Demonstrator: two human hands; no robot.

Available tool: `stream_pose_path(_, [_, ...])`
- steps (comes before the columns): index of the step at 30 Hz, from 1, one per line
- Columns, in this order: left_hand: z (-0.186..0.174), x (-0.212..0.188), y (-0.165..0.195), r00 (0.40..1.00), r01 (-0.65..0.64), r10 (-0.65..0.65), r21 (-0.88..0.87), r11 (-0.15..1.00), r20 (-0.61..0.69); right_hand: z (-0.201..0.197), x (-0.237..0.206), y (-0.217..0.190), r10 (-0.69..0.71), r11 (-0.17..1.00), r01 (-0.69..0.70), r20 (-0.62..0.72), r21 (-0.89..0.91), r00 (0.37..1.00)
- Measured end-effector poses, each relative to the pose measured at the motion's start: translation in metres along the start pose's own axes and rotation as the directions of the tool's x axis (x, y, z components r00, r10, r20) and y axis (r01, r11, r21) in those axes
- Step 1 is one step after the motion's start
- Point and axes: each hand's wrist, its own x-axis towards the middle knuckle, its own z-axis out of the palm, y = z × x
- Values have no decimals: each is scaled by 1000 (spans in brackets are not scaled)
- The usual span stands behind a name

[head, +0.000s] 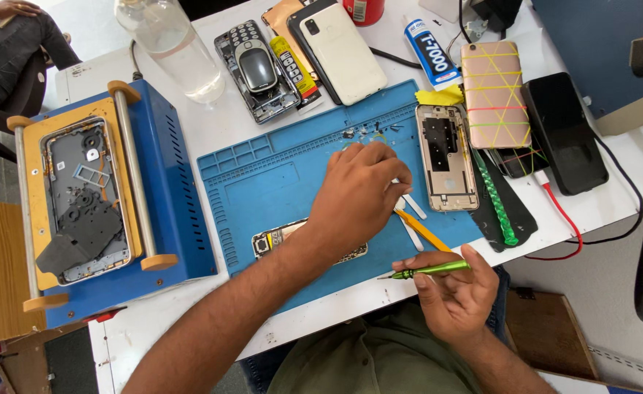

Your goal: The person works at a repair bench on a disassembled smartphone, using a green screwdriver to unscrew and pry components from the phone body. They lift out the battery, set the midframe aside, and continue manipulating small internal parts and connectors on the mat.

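In right hand (456,292): green screwdriver (431,270), tip leftward.

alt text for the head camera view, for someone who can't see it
A person's left hand reaches over a blue repair mat above a phone board, while the right hand holds a green screwdriver. Opened phones and a gold phone frame lie around.

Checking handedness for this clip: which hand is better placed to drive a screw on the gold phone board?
Probably the right hand: it holds the green metal screwdriver. The left hand reaches over the blue silicone mat, above the board.
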Motion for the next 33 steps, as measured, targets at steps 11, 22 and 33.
stream_pose_path(11, [20, 23, 1, 991, -134, 132, 96, 986, 33, -3, 1, 1, 7, 999, -7, 3, 33, 1000])
stream_pose_path(22, [-71, -104, -30, 955, 115, -172, 234, 965, 242, 6, 45, -19, 204, 979, -203, -85, 19, 975])
stream_pose_path(33, [-69, -120, -47, 956, 123, -163, 170, 978, 245, 29, 92, 0, 14, 963, 12, 95, -269, 995])
